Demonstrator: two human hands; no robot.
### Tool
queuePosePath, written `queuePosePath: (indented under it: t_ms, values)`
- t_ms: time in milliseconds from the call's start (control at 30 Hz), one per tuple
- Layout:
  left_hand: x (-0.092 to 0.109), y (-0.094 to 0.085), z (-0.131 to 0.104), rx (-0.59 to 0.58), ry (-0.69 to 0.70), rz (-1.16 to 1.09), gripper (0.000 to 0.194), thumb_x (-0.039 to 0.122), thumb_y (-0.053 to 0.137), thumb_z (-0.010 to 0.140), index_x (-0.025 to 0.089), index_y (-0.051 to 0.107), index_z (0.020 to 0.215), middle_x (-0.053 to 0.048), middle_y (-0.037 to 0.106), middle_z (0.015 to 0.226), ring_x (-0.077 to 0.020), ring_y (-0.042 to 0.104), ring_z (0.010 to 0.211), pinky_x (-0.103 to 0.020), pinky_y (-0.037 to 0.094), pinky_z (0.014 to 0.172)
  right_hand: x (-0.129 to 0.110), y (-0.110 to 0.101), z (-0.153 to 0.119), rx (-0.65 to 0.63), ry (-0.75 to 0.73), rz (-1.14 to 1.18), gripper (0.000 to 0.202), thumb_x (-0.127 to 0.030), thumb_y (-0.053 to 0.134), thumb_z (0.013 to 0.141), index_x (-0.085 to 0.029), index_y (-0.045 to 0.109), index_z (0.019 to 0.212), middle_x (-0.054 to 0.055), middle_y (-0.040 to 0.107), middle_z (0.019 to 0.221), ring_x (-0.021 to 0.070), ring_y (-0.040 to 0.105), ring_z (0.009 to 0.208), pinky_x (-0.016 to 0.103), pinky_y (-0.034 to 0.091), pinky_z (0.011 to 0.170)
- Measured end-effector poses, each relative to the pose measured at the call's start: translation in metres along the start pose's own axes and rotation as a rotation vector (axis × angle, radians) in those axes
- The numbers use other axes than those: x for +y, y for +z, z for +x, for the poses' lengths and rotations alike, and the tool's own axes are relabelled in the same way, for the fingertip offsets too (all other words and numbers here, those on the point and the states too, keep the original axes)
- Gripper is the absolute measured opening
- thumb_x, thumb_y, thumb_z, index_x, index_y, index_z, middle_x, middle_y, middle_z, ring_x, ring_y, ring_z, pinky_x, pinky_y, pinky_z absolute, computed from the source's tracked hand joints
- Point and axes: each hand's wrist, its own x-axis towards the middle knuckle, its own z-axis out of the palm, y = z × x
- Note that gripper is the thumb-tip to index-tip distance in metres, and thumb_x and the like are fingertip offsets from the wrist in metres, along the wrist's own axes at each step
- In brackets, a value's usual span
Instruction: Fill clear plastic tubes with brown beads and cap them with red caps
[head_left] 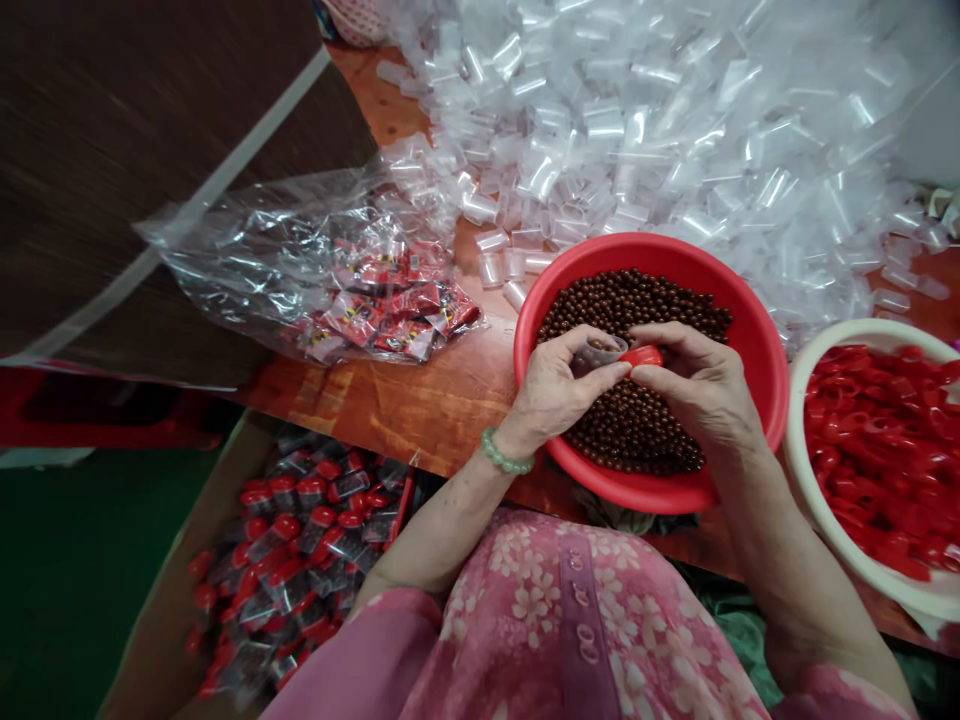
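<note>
My left hand (pixel 559 385) is closed around a small clear plastic container (pixel 600 352), tilted with its mouth toward the right; a few brown balls show inside. Between the fingertips of my right hand (pixel 694 385) is a red plastic cap (pixel 642 357), held right at the container's mouth. Whether the cap touches the rim I cannot tell. Both hands are above a red basin (pixel 763 360) that holds many shiny brown balls (pixel 637 430).
Clear containers (pixel 637 130) are heaped behind the basin. A white tub (pixel 806 500) of red caps (pixel 885 450) stands at right. Left on the wooden table (pixel 375 400) lies a plastic bag of red packets (pixel 397 305). Below it, a box holds capped containers (pixel 292 560).
</note>
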Motion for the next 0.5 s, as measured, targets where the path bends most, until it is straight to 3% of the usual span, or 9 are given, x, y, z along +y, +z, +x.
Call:
queuePosePath:
  t_ms: [100,233,400,500]
  values:
    - [-0.003,0.002,0.000,-0.020,0.026,0.049,0.022,0.034,0.079,0.081,0.017,0.068,0.088,0.001,0.069,0.081,-0.0098,0.060,0.073,-0.022,0.048,0.071,0.003,0.004,0.000,0.069,0.124,0.152,0.047,-0.035,0.097,0.062,-0.031,0.077,0.104,-0.003,0.076,0.090,0.0142,0.071,0.083,0.028,0.061,0.079]
    - [-0.008,0.003,-0.001,-0.029,0.006,0.094,0.026,0.039,0.079,0.082,0.017,0.068,0.090,0.001,0.069,0.080,-0.0102,0.061,0.071,-0.022,0.048,0.069,0.008,0.007,-0.004,0.094,0.159,0.137,0.031,-0.035,0.094,0.068,-0.026,0.080,0.094,-0.001,0.079,0.089,0.0136,0.073,0.079,0.027,0.062,0.075]
    - [-0.005,0.003,-0.001,-0.029,0.032,0.136,0.015,0.028,0.073,0.085,0.018,0.067,0.095,-0.001,0.073,0.087,-0.0117,0.066,0.079,-0.023,0.051,0.075,0.001,0.005,-0.005,0.117,-0.008,-0.009,0.024,-0.030,0.085,0.081,-0.030,0.081,0.104,-0.002,0.080,0.097,0.0132,0.075,0.086,0.027,0.062,0.083]
    - [-0.003,0.003,-0.002,-0.040,0.032,0.151,0.014,0.026,0.070,0.086,0.018,0.066,0.096,-0.001,0.073,0.089,-0.0126,0.066,0.083,-0.025,0.051,0.080,-0.010,0.006,-0.003,0.152,-0.172,-0.139,0.031,-0.027,0.082,0.084,-0.032,0.077,0.114,-0.001,0.079,0.101,0.0151,0.076,0.089,0.029,0.063,0.083]
